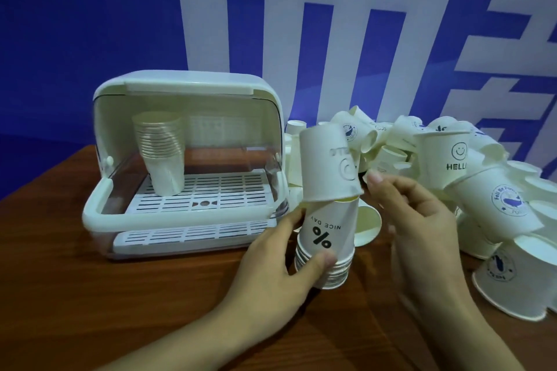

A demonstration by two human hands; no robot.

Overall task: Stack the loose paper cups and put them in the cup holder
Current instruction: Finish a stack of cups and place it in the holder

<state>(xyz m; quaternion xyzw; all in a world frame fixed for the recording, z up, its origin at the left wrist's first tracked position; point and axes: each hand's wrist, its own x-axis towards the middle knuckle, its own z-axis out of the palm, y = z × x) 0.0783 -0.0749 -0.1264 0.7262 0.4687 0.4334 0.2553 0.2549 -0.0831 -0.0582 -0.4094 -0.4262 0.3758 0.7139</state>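
My left hand (pixel 271 259) grips an upside-down stack of white paper cups (pixel 324 247), the outer one printed "NICE DAY %". Another upside-down cup (pixel 328 163) with a smiley print sits tilted on top of that stack. My right hand (pixel 419 208) hovers just right of it, fingers apart and blurred, holding nothing. The white cup holder (pixel 193 159) stands at the left with its clear lid raised. Inside it, an upright stack of cups (pixel 161 153) rests on the slotted tray.
A big heap of loose paper cups (pixel 482 190) covers the right side of the brown wooden table (pixel 90 295), reaching its right edge. One cup (pixel 366 226) lies on its side behind the held stack. A blue-and-white wall rises behind.
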